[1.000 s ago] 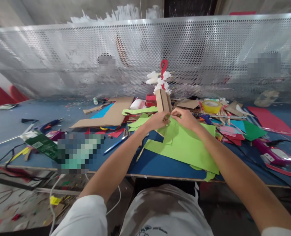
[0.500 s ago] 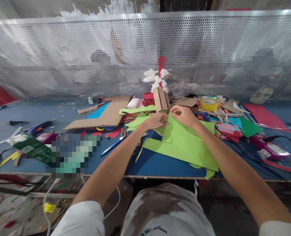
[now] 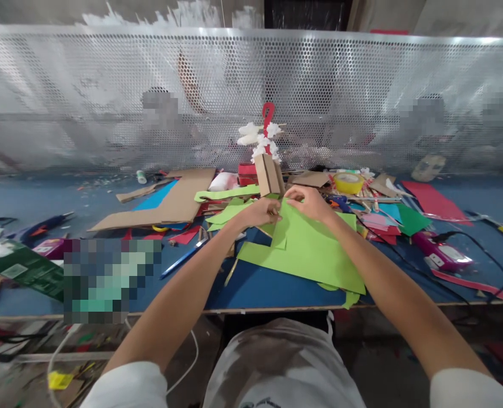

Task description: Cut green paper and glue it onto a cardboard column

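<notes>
A light-green sheet of paper or foam [image 3: 315, 249], cut with a stepped edge, lies before me, with a narrower green part reaching up between my hands. My right hand [image 3: 308, 202] is closed in a pinch at the top of that part. On its left edge rest the curled fingers of my left hand [image 3: 260, 213], also closed; their tips are partly hidden. Just beyond my fingers stands a folded cardboard post [image 3: 268, 174], tilted slightly. Behind its top are white flower-like pieces [image 3: 260, 139] and a red looped strip [image 3: 268, 113].
Cardboard [image 3: 183, 198] lies left of centre, near a blue pen [image 3: 183, 258]. A glue gun [image 3: 39, 226] is farther left. Yellow tape [image 3: 348, 182], coloured sheets and a purple corded box [image 3: 442, 249] are on the right. A perforated metal screen [image 3: 217, 85] runs along the back.
The whole view has shifted, so things appear farther left. My hands have moved slightly apart, and more of the green piece's upper edge shows between them.
</notes>
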Demonstrator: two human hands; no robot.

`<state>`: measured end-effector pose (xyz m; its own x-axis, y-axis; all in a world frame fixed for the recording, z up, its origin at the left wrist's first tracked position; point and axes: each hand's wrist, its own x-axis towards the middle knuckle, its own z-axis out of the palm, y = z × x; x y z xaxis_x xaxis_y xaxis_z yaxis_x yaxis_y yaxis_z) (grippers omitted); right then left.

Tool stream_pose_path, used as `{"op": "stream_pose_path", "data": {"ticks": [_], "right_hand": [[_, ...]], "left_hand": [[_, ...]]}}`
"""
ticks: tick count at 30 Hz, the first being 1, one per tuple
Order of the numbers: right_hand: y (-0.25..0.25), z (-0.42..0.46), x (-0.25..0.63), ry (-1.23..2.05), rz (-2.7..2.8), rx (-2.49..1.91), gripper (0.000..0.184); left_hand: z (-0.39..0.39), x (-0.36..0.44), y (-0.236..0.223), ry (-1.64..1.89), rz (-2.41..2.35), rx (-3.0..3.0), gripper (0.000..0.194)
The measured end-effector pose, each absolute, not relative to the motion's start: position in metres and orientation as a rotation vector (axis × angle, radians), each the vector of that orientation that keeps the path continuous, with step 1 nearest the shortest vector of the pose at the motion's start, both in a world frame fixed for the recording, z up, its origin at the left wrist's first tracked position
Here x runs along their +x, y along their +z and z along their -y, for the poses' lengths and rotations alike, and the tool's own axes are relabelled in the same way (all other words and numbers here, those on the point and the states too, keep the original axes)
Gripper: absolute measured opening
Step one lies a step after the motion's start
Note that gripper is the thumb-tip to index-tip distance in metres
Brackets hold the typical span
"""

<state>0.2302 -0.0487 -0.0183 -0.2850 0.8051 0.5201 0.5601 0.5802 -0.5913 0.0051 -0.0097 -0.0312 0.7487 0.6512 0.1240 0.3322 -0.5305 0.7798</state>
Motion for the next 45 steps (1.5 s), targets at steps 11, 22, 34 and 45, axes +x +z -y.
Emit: {"op": "stream_pose_path", "data": {"ticks": [11,22,34,45], "right_hand": [[-0.02,0.048,0.23,0.418,1.955,-1.068,0.013],[-0.02,0.047,0.234,0.347,1.975,-1.101,0.015],[-0.02,0.046,0.234,0.349,1.953,-1.084,0.012],[-0.021,0.045,0.235,0.354,1.936,-1.116,0.013]], "left_hand": [[0.011,0.007,-0.031,0.533,-0.727,2.167,0.018],[0.015,0.008,-0.026,0.585,-0.722,2.219,0.017],[0.018,0.01,-0.023,0.603,-0.722,2.308,0.015],[0.016,0.012,-0.027,0.565,-0.757,2.299,0.009]]}}
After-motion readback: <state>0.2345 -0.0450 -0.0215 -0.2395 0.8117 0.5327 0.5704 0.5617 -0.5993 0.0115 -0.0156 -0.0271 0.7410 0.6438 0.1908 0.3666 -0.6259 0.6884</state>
